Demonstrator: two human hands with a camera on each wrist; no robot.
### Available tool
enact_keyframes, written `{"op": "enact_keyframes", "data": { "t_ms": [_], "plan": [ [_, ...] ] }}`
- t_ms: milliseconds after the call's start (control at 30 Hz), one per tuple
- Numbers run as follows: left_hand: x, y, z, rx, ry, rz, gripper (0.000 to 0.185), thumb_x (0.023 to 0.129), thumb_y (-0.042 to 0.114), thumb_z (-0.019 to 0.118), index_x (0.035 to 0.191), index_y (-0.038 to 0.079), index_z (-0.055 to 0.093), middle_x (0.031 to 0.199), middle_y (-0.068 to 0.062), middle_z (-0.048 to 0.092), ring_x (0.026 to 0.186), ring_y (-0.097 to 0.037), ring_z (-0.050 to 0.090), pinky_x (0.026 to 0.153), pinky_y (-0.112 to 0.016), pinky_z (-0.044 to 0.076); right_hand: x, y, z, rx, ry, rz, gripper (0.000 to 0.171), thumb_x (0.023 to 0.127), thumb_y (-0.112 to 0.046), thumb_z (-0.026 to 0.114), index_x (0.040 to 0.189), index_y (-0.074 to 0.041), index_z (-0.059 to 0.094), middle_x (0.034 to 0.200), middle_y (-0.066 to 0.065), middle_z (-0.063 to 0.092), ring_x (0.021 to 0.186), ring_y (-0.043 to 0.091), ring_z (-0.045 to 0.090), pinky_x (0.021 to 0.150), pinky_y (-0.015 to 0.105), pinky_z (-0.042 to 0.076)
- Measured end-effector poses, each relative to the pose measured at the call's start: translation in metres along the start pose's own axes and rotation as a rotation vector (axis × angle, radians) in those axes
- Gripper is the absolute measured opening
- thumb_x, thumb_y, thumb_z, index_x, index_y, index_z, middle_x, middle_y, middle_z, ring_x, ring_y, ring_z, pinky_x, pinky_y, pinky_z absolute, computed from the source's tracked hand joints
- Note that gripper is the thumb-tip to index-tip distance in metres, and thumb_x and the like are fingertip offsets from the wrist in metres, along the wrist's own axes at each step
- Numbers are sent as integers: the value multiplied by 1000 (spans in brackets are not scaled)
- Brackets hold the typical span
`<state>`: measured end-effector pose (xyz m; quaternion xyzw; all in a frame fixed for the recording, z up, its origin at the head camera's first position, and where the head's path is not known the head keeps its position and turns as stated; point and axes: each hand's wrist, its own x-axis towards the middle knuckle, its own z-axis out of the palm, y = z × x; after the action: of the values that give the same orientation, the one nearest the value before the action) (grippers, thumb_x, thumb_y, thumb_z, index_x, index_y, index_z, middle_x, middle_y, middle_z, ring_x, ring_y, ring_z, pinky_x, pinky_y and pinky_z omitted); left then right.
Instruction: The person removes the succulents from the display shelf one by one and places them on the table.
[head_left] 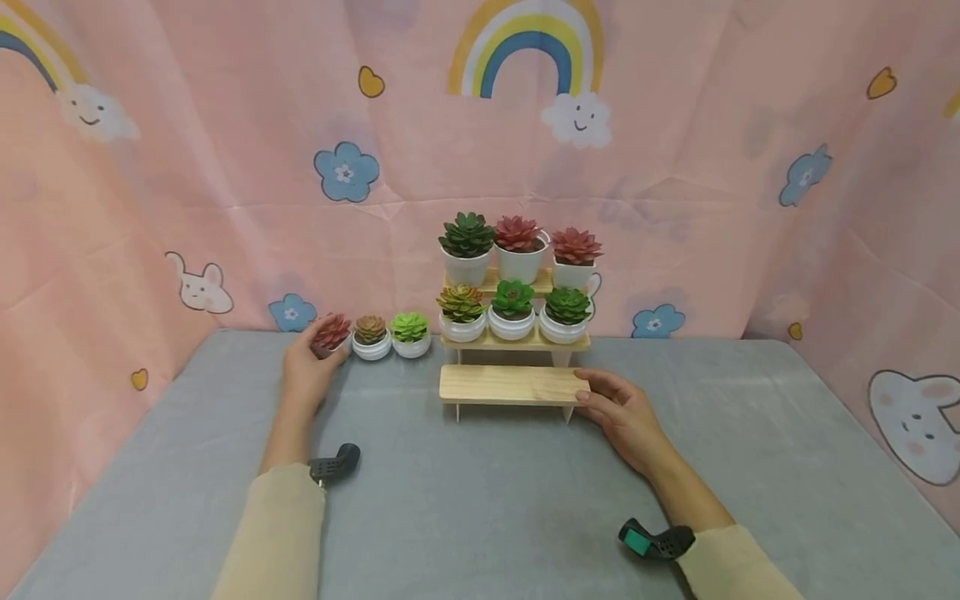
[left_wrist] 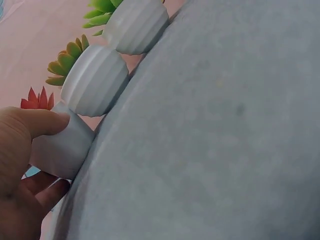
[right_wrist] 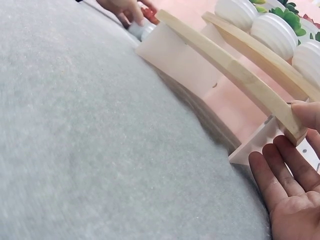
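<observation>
At the left of the table, my left hand (head_left: pixel 306 379) grips a small red succulent (head_left: pixel 332 330) in a pale pot (left_wrist: pixel 62 145). In the left wrist view the thumb lies against the pot's near side, with fingers around its other side. The pot's base is at the table surface. My right hand (head_left: pixel 628 423) holds the right end of a wooden tiered plant stand (head_left: pixel 510 385). Its thumb is on the edge of the bare lowest board (right_wrist: pixel 235 70), and the other fingers are under the board, by the white leg (right_wrist: pixel 257 140).
Beside the held pot stand a brownish succulent (head_left: pixel 371 337) and a bright green succulent (head_left: pixel 410 335) in white pots. Three potted succulents stand on the middle board (head_left: pixel 517 342), three more on the top one. A pink printed curtain (head_left: pixel 420 242) hangs behind the grey table (head_left: pixel 480 500).
</observation>
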<state>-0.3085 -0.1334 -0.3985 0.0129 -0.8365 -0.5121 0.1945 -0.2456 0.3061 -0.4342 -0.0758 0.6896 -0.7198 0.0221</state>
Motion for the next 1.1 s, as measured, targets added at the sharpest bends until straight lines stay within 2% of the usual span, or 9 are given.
{"op": "enact_keyframes", "data": {
  "t_ms": [133,233,267,433,500,600,767,967,1100],
  "plan": [
    [-1,9,-2,78,46,-16,55,90,6,73,143,8,56,154,-21,47,144,-38,45,120,-50,36,0,0,0,-15,0,5,49,100,-14,63,141,10,48,126,-3,56,113,4,59,91,19,56],
    [0,20,-4,132,96,-2,58,88,16,77,142,8,56,161,-24,34,151,-44,30,124,-58,27,0,0,0,-16,-6,2,50,100,-14,63,141,10,47,126,-4,56,114,4,59,91,19,55],
    [0,25,-4,139,106,4,59,88,18,77,142,9,56,162,-22,32,151,-43,30,123,-58,29,0,0,0,-15,-8,1,50,100,-14,63,141,10,47,126,-4,56,114,4,58,91,19,55],
    [-2,53,-3,105,115,83,51,90,13,72,139,11,59,144,-17,53,121,-35,62,104,-50,53,1,0,0,-13,-13,1,50,100,-13,62,142,10,47,125,-4,56,113,4,59,91,19,55],
    [-3,65,-2,103,105,111,49,90,11,70,138,11,60,142,-18,56,118,-37,65,98,-51,56,1,1,0,-18,-10,3,50,100,-14,63,142,10,47,126,-3,56,113,4,58,91,18,55],
    [-6,80,1,94,78,148,48,90,13,71,137,12,61,143,-17,57,128,-38,60,102,-55,53,1,1,0,-24,-7,6,51,100,-14,63,142,10,46,128,-2,55,114,4,58,91,18,55],
    [-16,106,8,98,-20,200,49,92,17,72,140,15,59,146,-13,55,138,-35,52,108,-55,50,0,0,0,-16,-6,7,51,100,-14,63,142,10,46,128,-1,55,113,4,58,91,18,55],
    [-27,129,22,117,-99,313,52,91,19,75,141,18,58,143,-10,57,135,-32,52,94,-53,58,-1,0,-1,-7,0,6,51,100,-13,63,142,11,46,126,-2,56,112,3,59,91,19,56],
    [-33,137,36,103,-160,366,54,89,20,77,140,17,59,143,-8,58,134,-31,52,104,-56,50,-1,0,-1,-6,-1,5,51,100,-13,63,142,11,46,127,-1,55,112,4,59,91,19,56]
  ]
}}
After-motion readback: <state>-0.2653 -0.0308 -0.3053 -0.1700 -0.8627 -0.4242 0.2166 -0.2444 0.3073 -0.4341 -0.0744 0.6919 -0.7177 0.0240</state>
